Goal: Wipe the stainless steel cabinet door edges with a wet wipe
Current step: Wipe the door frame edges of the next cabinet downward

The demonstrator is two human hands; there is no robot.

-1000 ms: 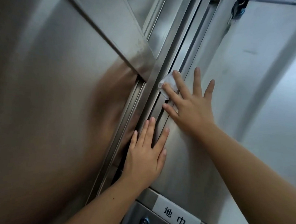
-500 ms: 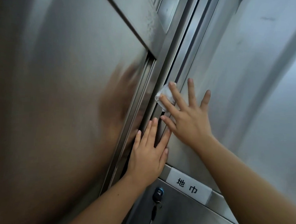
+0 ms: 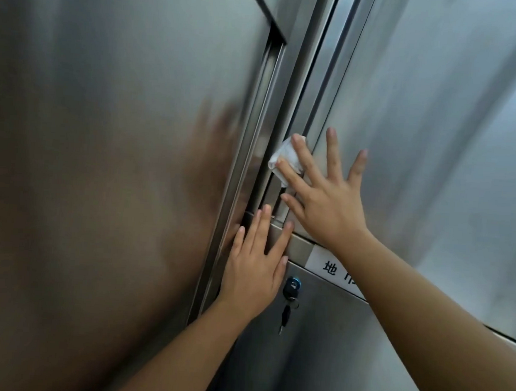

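A folded white wet wipe (image 3: 285,159) lies against the left vertical edge of the right stainless steel cabinet door (image 3: 409,114). My right hand (image 3: 323,200) presses it there with straight, spread fingers, the index and middle fingers on top of the wipe. My left hand (image 3: 256,265) rests flat with straight fingers on the horizontal rail below that door, beside the vertical frame strip (image 3: 301,85) between the two doors. The left steel door (image 3: 116,155) reflects a blurred image of the hands.
A white label with black characters (image 3: 334,269) sits on the rail under my right forearm. Below it, a blue-capped lock with a key and hanging key ring (image 3: 291,292) sticks out of the lower panel, close to my left wrist.
Both hands and the wipe have slid down the door edge towards its lower end. My left hand has come down onto the rail near the lock, which has come into view.
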